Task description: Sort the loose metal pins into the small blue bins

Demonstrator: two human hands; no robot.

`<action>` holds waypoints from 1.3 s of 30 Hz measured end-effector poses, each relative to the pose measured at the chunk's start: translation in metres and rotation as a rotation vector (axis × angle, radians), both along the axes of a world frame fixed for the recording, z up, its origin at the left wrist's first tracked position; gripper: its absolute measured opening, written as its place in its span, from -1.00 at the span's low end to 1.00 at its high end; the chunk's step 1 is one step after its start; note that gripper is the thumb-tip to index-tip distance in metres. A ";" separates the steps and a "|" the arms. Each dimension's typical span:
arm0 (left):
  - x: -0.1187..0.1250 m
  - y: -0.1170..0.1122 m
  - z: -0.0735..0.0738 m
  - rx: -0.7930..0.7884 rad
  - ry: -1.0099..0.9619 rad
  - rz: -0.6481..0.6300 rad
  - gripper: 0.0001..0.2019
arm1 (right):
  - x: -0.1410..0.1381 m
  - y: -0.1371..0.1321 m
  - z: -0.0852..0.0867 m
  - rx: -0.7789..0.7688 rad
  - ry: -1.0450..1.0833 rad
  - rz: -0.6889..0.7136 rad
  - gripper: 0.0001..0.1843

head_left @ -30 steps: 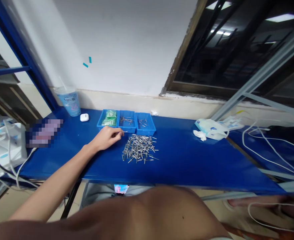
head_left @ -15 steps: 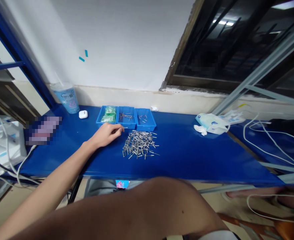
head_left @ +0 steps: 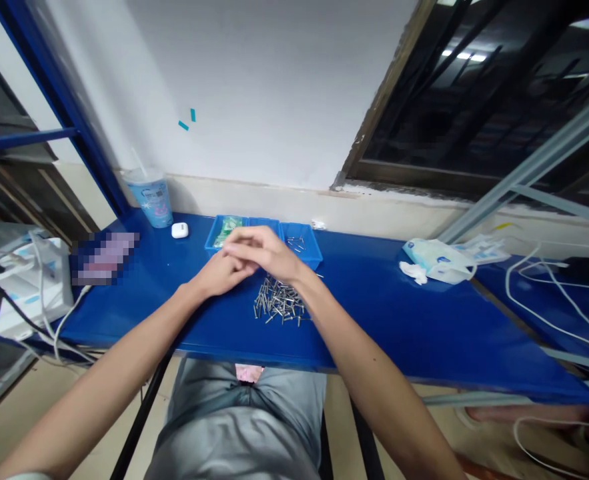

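My left hand rests on the blue table with its fingers closed. Its fingertips are covered by my right hand, so what they pinch is hidden. My right hand reaches in over them with its fingers bent and pressed together at the left fingertips. Just in front of both hands lies a loose pile of metal pins. Behind the hands stands a row of small blue trays; the left one holds green packets, and the right one holds a few pins.
A plastic cup with a straw and a white earbud case stand at the back left. A white box with cables sits at the left edge. A tissue pack and white cables lie on the right.
My right arm has come up from the foreground, and its hand now meets the left hand's fingertips. The pin seen pinched in the left hand is now hidden. The camera shifted slightly.
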State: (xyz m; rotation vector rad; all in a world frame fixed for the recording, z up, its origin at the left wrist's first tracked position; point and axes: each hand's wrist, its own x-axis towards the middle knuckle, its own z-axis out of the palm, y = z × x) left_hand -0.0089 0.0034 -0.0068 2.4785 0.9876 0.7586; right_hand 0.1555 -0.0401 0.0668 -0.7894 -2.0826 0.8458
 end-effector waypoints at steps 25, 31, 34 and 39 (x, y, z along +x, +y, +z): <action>-0.003 0.003 0.004 0.005 -0.145 0.016 -0.68 | 0.026 0.018 -0.075 0.341 -0.282 -0.477 -0.79; -0.003 0.002 0.005 0.019 -0.151 0.012 -0.68 | 0.030 0.020 -0.076 0.322 -0.343 -0.480 -0.73; -0.002 0.001 0.005 0.024 -0.147 0.007 -0.67 | 0.031 0.020 -0.075 0.299 -0.396 -0.496 -0.63; -0.002 0.001 0.005 0.044 -0.164 0.046 -0.64 | 0.031 0.017 -0.071 0.283 -0.325 -0.482 -0.81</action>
